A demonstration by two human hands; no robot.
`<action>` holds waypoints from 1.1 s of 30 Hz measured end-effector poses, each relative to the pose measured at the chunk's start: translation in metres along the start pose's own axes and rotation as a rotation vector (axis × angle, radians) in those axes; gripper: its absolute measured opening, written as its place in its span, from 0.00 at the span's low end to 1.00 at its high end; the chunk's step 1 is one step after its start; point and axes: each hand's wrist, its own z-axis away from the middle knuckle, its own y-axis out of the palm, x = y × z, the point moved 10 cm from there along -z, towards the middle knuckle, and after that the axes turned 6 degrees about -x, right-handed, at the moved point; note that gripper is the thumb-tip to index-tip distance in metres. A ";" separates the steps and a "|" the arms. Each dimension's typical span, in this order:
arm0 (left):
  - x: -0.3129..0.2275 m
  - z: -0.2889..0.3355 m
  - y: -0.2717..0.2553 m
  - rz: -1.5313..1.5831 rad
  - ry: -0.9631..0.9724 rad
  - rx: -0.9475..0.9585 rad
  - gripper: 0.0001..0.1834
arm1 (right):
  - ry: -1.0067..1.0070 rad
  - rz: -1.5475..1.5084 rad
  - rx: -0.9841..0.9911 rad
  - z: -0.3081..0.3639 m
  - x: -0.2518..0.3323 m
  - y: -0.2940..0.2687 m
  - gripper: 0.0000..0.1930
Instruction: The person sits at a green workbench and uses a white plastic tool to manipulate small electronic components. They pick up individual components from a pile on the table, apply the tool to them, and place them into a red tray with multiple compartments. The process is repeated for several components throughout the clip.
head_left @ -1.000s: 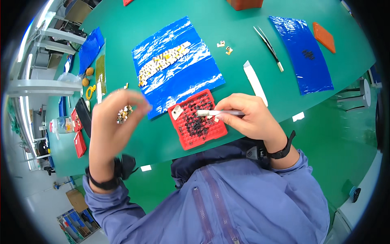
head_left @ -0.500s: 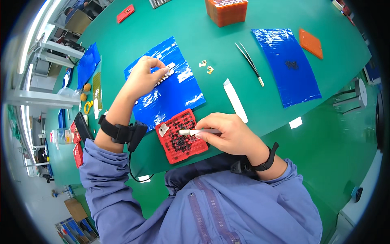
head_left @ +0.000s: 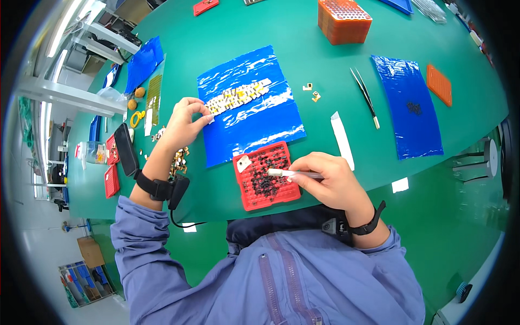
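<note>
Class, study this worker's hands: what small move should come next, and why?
Perhaps the left hand should nudge the near end of the row of pale pieces straight: it is right there, and the pieces lie unevenly. The right hand holds a pen-like tool over the red tray.

I log 1 workshop: green bench, tweezers, 1 red tray of small parts, 1 stool, tube lights.

My right hand hides part of the white-tipped tool. Black bits in red tray too small to ID. Top edge crops blue tray.
</note>
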 end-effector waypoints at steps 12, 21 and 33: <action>0.001 0.009 -0.001 -0.038 0.017 -0.148 0.10 | 0.029 0.036 -0.010 -0.002 0.007 0.000 0.06; 0.040 0.058 -0.059 -0.017 -0.043 -0.140 0.08 | 0.045 0.034 -0.040 0.001 0.003 0.001 0.05; 0.064 0.102 -0.047 -0.173 -0.105 -0.181 0.11 | -0.018 0.076 -0.068 0.003 0.008 0.002 0.05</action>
